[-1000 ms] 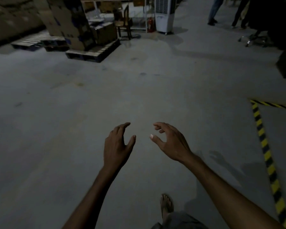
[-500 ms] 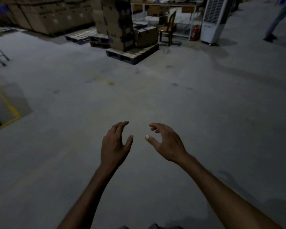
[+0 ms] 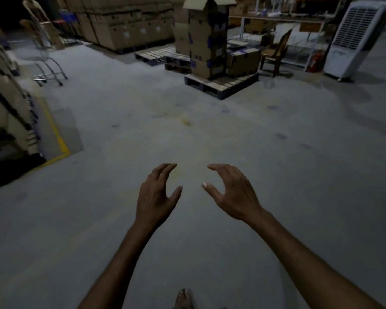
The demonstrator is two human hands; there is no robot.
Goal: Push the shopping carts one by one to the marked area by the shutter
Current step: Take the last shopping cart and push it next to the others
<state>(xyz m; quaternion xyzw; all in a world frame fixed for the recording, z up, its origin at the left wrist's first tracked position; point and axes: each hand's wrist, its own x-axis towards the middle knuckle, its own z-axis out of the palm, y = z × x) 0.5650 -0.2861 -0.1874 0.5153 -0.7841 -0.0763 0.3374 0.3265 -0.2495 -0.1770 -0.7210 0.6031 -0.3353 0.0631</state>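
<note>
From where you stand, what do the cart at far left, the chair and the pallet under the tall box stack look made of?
Cart: bare metal tube, shiny; its curved frame glints, though it is blurred. Chair: probably varnished wood, brown all over with thin legs. Pallet: pale raw wood slats on top; the dark base's material is unclear.

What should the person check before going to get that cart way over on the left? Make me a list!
1. Left hand free: ok, it holds nothing.
2. Right hand free: ok, it holds nothing.
3. Shopping cart found: ok, it stands far off at the left, near the stacked boxes.
4. Cart within reach: not ok, it is well beyond both hands.
5. Way across the floor: ok, no box or pallet shows between the hands and the cart.
6. Cart's wheels and load: cannot tell, it is too blurred.
</note>
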